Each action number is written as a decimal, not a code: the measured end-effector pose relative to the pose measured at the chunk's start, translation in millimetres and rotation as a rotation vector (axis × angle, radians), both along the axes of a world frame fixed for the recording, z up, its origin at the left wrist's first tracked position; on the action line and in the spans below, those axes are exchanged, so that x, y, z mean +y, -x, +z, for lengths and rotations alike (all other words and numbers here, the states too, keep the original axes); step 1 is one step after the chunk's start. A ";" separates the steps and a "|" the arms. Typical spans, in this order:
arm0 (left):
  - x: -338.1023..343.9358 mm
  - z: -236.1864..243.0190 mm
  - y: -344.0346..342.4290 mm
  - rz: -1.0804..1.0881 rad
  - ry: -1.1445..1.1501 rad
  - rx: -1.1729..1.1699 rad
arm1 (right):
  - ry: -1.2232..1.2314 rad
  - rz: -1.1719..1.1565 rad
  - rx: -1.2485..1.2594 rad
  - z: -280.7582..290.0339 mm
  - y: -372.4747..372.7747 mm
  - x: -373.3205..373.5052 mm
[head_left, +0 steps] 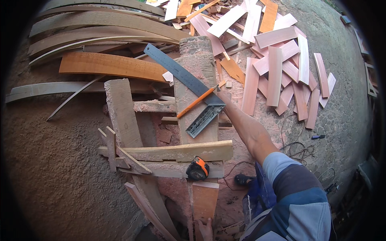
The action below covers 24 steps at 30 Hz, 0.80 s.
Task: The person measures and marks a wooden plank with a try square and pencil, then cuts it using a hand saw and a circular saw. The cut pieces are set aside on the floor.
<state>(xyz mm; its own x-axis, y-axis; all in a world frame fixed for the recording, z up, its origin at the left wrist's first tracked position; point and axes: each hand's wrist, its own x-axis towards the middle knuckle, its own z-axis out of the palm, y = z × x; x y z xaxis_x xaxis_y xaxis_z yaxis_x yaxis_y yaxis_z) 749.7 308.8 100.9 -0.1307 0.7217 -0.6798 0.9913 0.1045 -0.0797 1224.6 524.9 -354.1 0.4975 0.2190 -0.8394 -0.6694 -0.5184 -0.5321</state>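
Note:
In the lower middle, my left hand [206, 229] grips the near end of a short reddish wooden board [205, 199], its thumb on the board's face. My right arm stretches forward to the beam's right edge. There, my right hand [222, 94] is mostly hidden by a metal try square [177, 71], so its fingers do not show. The square slants across an upright wooden beam [196, 60]. Across its blade lies an orange pencil [197, 102], one end close to my right hand. A black and orange tape measure [198, 168] rests on the crosspieces between my hands.
Curved planks [100, 26] are stacked at the far left, with an orange-brown curved board [112, 65] in front. Pinkish short boards [275, 74] lie piled at the far right. A wooden crosspiece [173, 152] spans the stand. Thin cords [299, 150] trail over the floor at right.

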 end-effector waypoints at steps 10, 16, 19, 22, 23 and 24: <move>-21.8 -19.2 47.1 -0.017 -0.123 -0.091 | 0.104 0.320 -0.848 116.6 -125.0 -66.2; -17.4 -14.5 42.0 0.077 -0.092 -0.179 | -0.005 0.521 -1.200 213.2 -138.4 -167.8; -16.5 -17.8 48.6 0.179 -0.046 -0.185 | -0.005 0.509 -1.318 259.6 -141.6 -209.1; -21.5 -28.4 65.7 0.355 -0.028 -0.233 | -0.051 0.492 -1.440 319.4 -135.6 -254.6; -21.6 -31.7 72.0 0.415 -0.022 -0.357 | -0.081 0.506 -1.468 343.4 -126.9 -270.4; -24.3 -34.2 76.5 0.272 -0.092 -0.324 | -0.120 0.515 -1.495 369.1 -114.6 -288.2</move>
